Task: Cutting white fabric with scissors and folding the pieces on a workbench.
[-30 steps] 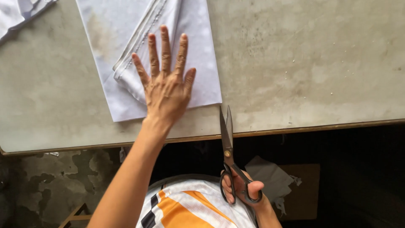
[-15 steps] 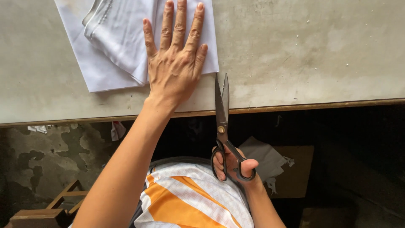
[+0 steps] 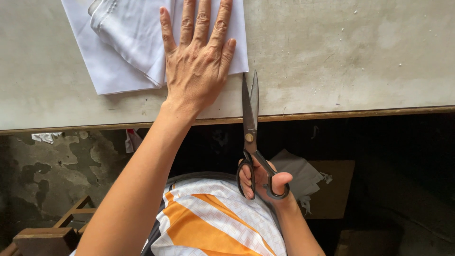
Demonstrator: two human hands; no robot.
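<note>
A: Scissors (image 3: 250, 124) gripped by the right hand (image 3: 263, 182), blades barely parted, long axis pointing 12 o'clock over the tabletop (image 3: 341, 61) edge.

B: Left hand (image 3: 198, 61) at 10 o'clock, flat, fingers spread, pressing white cloth (image 3: 123, 47).

The cloth (image 3: 123, 42) is white, plain, with a faint bluish cast in its folds. The desk (image 3: 341, 52) is pale grey-beige, mottled with darker smudges and tiny white specks, edged by a thin brown strip along the front. The scissors (image 3: 250, 128) are dark grey to black, with a small brass-coloured pivot. The shirt (image 3: 213, 223) is white with broad orange bands and a fine grey line pattern. The floor (image 3: 57, 166) below is blotchy grey, patched dark.
</note>
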